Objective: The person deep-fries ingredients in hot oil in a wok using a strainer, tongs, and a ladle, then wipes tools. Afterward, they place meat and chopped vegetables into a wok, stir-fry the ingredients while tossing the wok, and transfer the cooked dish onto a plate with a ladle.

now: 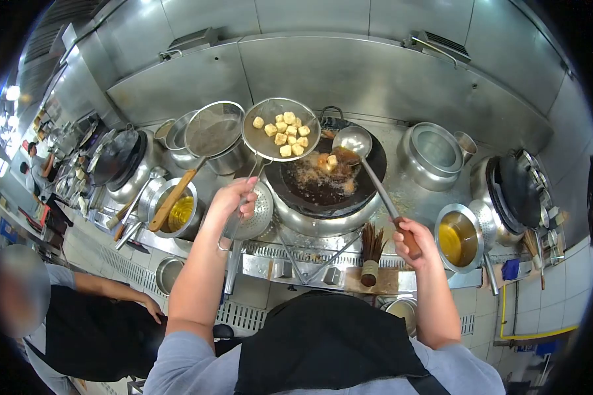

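Observation:
My left hand is closed round the wire handle of a mesh strainer. Several browned pale cubes lie in the strainer, which is held over the left rim of a black wok. In the wok, dark liquid bubbles round a few more pieces. The wooden handle of a long metal ladle is gripped in my right hand, and its bowl is over the wok's upper right part.
A person in a black apron stands at the left. Bowls of yellow oil flank the wok, with another strainer at its left. A bundled brush lies at the front edge. Pots stand at the right.

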Demonstrator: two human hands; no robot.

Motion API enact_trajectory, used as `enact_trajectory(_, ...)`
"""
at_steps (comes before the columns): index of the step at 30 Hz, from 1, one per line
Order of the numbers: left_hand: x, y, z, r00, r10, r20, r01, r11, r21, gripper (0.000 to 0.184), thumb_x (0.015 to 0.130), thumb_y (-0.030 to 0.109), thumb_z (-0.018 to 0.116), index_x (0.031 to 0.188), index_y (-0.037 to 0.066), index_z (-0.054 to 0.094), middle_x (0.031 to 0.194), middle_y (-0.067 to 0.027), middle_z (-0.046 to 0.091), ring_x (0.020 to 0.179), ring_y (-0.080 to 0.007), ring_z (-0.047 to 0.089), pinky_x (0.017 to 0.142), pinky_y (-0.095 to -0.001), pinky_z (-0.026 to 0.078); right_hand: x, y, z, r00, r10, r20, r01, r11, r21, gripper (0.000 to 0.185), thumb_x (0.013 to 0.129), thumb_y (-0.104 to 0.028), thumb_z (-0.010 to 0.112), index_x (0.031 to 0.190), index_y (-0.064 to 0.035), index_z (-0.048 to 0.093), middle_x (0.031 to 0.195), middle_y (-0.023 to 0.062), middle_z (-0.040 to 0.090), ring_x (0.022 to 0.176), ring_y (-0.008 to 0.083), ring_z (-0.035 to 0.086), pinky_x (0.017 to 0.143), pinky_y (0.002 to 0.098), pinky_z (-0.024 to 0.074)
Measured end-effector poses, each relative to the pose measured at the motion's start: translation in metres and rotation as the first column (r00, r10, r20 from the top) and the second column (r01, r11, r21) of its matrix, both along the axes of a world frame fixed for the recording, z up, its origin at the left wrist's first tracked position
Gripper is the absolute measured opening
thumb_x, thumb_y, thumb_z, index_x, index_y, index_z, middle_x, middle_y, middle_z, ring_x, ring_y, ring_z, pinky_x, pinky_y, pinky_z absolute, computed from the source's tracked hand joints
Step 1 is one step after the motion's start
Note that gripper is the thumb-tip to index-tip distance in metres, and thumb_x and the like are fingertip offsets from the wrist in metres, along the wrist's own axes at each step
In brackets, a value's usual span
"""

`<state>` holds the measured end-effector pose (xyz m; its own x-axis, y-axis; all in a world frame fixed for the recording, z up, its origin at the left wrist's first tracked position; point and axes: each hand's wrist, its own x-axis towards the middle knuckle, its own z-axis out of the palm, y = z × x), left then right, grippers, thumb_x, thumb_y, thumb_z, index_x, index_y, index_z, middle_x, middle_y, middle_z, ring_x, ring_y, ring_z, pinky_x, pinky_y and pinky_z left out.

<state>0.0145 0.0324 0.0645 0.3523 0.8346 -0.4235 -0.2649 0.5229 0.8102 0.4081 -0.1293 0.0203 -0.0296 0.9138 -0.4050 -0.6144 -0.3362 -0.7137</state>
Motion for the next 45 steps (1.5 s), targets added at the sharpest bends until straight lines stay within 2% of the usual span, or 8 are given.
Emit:
enact_trajectory(12, -0.006, -0.002, -0.028, 0.997, -0.053, 0.063, 0.057, 0.997, -0.061, 0.023, 0.093, 0.012, 0.046, 0.115, 0.011, 0.047, 0.067, -0.0015, 0.047, 0.045, -0.0106, 0.038, 0.042, -0.0261, 0.031, -0.021, 0.005, 0.000, 0.889, 0.115, 0.442, -0.113, 0.993, -0.033, 0.013, 0.084, -0.010, 0.053, 0.094, -0.0019, 0.051, 0.063, 0.0059, 0.052, 0.041, 0.0150, 0.048, 0.035, 0.0263, 0.0361)
enact_trajectory(18, -0.015, -0.015, -0.023, 0.999, -0.005, 0.052, 0.008, 0.998, -0.066, 0.024, 0.092, 0.011, 0.047, 0.116, 0.010, 0.047, 0.068, -0.0029, 0.048, 0.045, -0.0114, 0.039, 0.043, -0.0268, 0.031, -0.024, -0.024, 0.000, 0.949, 0.106, -0.295, -0.144, 0.984, -0.108, 0.029, 0.086, -0.015, 0.051, 0.111, -0.0005, 0.050, 0.065, 0.0079, 0.051, 0.038, 0.0138, 0.042, 0.031, 0.0255, 0.0313)
enact_trajectory(27, -0.034, -0.022, -0.034, 1.000, -0.003, 0.010, 0.004, 0.999, -0.035, 0.025, 0.092, 0.013, 0.048, 0.117, 0.009, 0.047, 0.068, -0.0043, 0.049, 0.045, -0.0130, 0.040, 0.043, -0.0283, 0.033, -0.005, -0.072, 0.036, 0.992, 0.120, 0.035, -0.116, 0.989, -0.093, 0.030, 0.087, -0.014, 0.048, 0.111, 0.0040, 0.049, 0.063, 0.0098, 0.050, 0.035, 0.0144, 0.039, 0.030, 0.0243, 0.0315)
enact_trajectory(35, -0.035, -0.022, -0.038, 0.999, -0.006, -0.045, 0.005, 1.000, -0.023, 0.024, 0.091, 0.013, 0.049, 0.115, 0.009, 0.048, 0.069, -0.0045, 0.048, 0.045, -0.0130, 0.040, 0.043, -0.0282, 0.033, -0.008, -0.072, 0.036, 0.984, 0.041, -0.173, -0.063, 0.990, -0.124, 0.025, 0.086, -0.013, 0.049, 0.106, 0.0027, 0.053, 0.063, 0.0106, 0.051, 0.036, 0.0148, 0.044, 0.031, 0.0232, 0.0334)
enact_trajectory(38, -0.032, -0.022, -0.039, 0.999, -0.012, -0.039, 0.011, 0.999, -0.042, 0.028, 0.091, 0.012, 0.048, 0.119, 0.008, 0.047, 0.068, -0.0046, 0.048, 0.045, -0.0132, 0.040, 0.043, -0.0281, 0.033, -0.024, -0.064, 0.023, 0.966, 0.067, 0.250, -0.040, 0.993, -0.112, 0.021, 0.083, -0.009, 0.050, 0.100, 0.0028, 0.054, 0.063, 0.0078, 0.051, 0.037, 0.0146, 0.043, 0.034, 0.0255, 0.0351)
enact_trajectory(40, -0.031, -0.023, -0.036, 0.998, 0.006, -0.061, -0.009, 0.999, -0.045, 0.030, 0.091, 0.012, 0.048, 0.120, 0.008, 0.045, 0.068, -0.0045, 0.048, 0.045, -0.0131, 0.040, 0.043, -0.0282, 0.032, -0.032, -0.057, 0.008, 0.410, 0.032, 0.912, -0.155, 0.987, 0.035, 0.020, 0.080, -0.006, 0.050, 0.097, 0.0033, 0.054, 0.063, 0.0037, 0.050, 0.039, 0.0138, 0.042, 0.038, 0.0281, 0.0368)
enact_trajectory(42, -0.031, -0.025, -0.035, 0.998, 0.003, -0.057, -0.006, 0.999, -0.041, 0.029, 0.091, 0.012, 0.048, 0.120, 0.008, 0.045, 0.068, -0.0043, 0.048, 0.045, -0.0129, 0.040, 0.043, -0.0282, 0.032, -0.030, -0.054, 0.003, 0.296, 0.044, 0.954, -0.178, 0.984, 0.010, 0.024, 0.078, -0.005, 0.049, 0.100, 0.0039, 0.053, 0.063, 0.0006, 0.048, 0.041, 0.0126, 0.042, 0.040, 0.0298, 0.0370)
enact_trajectory(45, -0.032, -0.026, -0.033, 0.999, 0.005, -0.046, -0.008, 0.999, -0.052, 0.028, 0.091, 0.012, 0.047, 0.119, 0.009, 0.045, 0.068, -0.0038, 0.048, 0.045, -0.0126, 0.040, 0.043, -0.0281, 0.032, -0.030, -0.048, 0.013, 0.491, -0.061, 0.869, -0.183, 0.968, 0.171, 0.025, 0.079, -0.005, 0.050, 0.102, 0.0037, 0.054, 0.062, 0.0011, 0.049, 0.042, 0.0119, 0.043, 0.039, 0.0276, 0.0379)
